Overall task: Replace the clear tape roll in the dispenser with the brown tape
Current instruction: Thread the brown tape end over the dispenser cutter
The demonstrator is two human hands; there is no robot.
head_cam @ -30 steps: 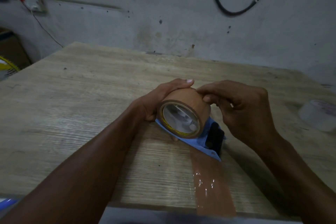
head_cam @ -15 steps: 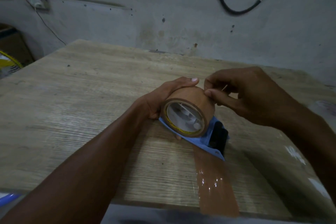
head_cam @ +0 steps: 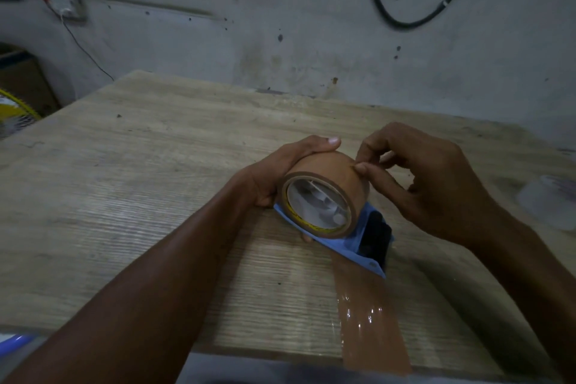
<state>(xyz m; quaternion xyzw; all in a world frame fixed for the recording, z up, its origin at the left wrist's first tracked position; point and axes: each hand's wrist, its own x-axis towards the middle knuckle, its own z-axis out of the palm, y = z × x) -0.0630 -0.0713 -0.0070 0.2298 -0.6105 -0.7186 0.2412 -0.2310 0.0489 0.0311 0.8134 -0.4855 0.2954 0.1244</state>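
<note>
Wooden table against stained grey wall. Left hand grasps brown tape roll from 9 o'clock; right hand, at 3 o'clock, apparently pinches its surface.

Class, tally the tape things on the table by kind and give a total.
Tape rolls: 2, brown roll and clear roll
Dispensers: 1, blue dispenser
Tape strips: 1, brown strip
Total: 4

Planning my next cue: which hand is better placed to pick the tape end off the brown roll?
Right, probably. The right hand pinches at the brown roll with thumb and forefinger, on its outer face, while the left hand grips the roll against the blue dispenser, steadying both.
</note>
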